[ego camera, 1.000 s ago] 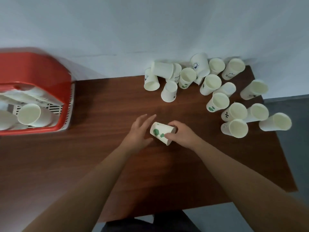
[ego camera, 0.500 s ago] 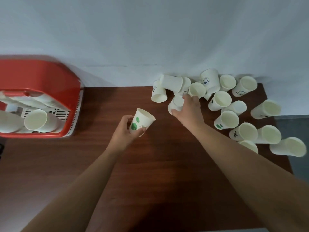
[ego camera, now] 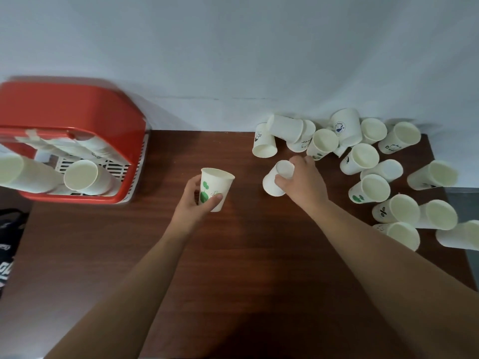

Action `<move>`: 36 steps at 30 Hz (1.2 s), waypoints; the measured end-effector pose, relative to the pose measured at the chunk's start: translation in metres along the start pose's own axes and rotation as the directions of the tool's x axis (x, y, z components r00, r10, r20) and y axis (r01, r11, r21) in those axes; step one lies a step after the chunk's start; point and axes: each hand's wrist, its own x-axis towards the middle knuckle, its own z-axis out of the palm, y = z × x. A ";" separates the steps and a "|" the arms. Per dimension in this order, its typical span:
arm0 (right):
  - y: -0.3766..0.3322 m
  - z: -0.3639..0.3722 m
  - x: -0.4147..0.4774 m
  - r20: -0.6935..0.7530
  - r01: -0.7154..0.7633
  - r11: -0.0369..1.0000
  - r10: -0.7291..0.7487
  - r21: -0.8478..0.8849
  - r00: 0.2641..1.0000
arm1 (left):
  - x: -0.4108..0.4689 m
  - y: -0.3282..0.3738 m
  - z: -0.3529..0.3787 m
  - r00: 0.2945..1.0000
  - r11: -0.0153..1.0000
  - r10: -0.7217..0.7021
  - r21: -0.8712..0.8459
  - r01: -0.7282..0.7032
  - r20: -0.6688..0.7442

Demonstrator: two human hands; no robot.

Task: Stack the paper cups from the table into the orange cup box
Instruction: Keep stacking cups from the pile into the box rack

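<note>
My left hand (ego camera: 193,203) grips a white paper cup with a green leaf print (ego camera: 216,189), upright, above the middle of the brown table (ego camera: 233,255). To its right, my right hand (ego camera: 302,181) holds a plain white cup (ego camera: 276,178) that sits mouth-down and tilted on the table. Several more paper cups (ego camera: 363,156) lie and stand in a loose heap at the table's far right. The orange cup box (ego camera: 77,120) sits at the far left, with stacked cups (ego camera: 83,177) lying inside it.
A pale wall (ego camera: 233,47) runs behind the table. The table's right edge (ego camera: 451,229) is close to the outermost cups, with grey floor beyond. Dark cloth (ego camera: 7,255) shows at the lower left past the table edge.
The green-print cup passed from my right hand to my left, which turned it upright. My right hand reached to the heap, took a plain cup and drew it back toward me.
</note>
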 end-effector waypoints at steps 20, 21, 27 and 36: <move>-0.190 0.015 -0.089 0.448 -0.268 0.615 -0.158 0.741 0.880 | -0.066 0.010 -0.155 0.993 0.951 0.084 -0.292 -0.104 -0.079; -0.200 0.019 -0.092 0.462 -0.254 0.637 -0.181 0.728 0.868 | -0.069 0.010 -0.166 0.992 0.949 0.089 -0.296 -0.111 -0.087; -0.249 0.047 -0.099 0.460 -0.203 0.695 -0.205 0.690 0.864 | -0.071 0.004 -0.221 0.976 0.954 0.126 -0.248 -0.169 -0.179; -0.275 0.068 -0.090 0.403 -0.255 0.628 -0.103 0.735 0.909 | -0.023 -0.004 -0.274 0.913 0.968 0.204 -0.065 -0.242 -0.352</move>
